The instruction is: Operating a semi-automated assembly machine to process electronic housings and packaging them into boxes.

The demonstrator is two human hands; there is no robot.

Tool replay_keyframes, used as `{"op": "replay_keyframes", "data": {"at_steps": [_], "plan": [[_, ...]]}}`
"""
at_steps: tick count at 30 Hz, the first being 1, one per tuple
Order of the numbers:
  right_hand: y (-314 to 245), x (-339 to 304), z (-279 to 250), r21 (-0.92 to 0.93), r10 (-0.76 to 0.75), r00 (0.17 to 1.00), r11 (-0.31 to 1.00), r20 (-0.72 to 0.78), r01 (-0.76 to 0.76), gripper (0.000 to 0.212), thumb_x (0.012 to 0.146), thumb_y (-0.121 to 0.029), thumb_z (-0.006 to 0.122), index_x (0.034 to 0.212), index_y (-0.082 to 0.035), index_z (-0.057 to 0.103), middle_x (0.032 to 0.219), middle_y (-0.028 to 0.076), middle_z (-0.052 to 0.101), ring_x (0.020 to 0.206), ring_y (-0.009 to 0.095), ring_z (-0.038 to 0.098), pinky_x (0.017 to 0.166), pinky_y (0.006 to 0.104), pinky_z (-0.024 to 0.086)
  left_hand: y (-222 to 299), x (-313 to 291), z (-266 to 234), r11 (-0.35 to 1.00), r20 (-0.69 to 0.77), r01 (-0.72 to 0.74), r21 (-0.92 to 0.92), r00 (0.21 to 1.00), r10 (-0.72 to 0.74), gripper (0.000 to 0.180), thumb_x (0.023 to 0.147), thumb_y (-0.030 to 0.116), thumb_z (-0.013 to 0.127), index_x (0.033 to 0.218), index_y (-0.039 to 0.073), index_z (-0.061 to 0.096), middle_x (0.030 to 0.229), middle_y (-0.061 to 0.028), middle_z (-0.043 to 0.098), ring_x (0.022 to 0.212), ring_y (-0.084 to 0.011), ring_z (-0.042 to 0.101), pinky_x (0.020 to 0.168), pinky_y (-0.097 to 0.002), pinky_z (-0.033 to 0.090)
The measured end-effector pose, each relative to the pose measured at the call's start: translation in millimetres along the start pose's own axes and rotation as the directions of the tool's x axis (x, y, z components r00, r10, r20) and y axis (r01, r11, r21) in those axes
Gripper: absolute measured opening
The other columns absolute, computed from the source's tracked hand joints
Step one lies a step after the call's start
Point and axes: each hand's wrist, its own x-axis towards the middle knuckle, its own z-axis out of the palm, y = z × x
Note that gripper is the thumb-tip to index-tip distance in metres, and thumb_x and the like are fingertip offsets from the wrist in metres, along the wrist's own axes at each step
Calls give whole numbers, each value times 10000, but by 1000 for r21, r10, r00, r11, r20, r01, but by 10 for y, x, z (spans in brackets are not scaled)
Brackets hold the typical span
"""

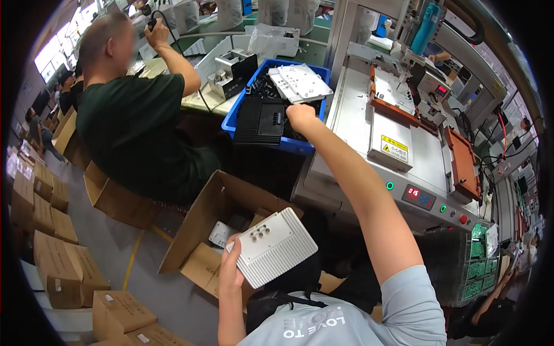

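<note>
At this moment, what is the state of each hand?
Left hand: holding the white ribbed casing.
Right hand: at the blue bin; its grip cannot be told.

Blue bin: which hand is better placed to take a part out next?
Right hand, likely: it's at the blue bin, while the left hand holds a white case well away from it. Whether the right grips anything is unclear.

lt grey-blue tee (pixel 369 328), short slvs (pixel 410 297), wht print (pixel 311 327) on front
</note>
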Motion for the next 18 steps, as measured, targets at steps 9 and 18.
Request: {"op": "replay_keyframes", "data": {"at_steps": [9, 18], "plan": [[-19, -702, -582, 538, 54, 908, 819, -416, 198, 245, 891, -150, 589, 1065, -17, 699, 998, 202, 717, 908, 348, 699, 816, 415, 539, 133, 88, 346, 993, 17, -38, 109, 999, 36, 296, 1049, 292, 518, 1149, 18, 568, 1057, -89, 653, 983, -156, 631, 872, -301, 512], [51, -3057, -439, 745, -106, 934, 575, -341, 337, 226, 914, -73, 658, 1134, -30, 687, 955, 114, 670, 837, 242, 621, 772, 331, 499, 26, 136, 945, 953, 197, 91, 288, 969, -152, 391, 1011, 409, 571, 1089, 27, 602, 949, -51, 656, 861, -98, 630, 778, -251, 516]]}}
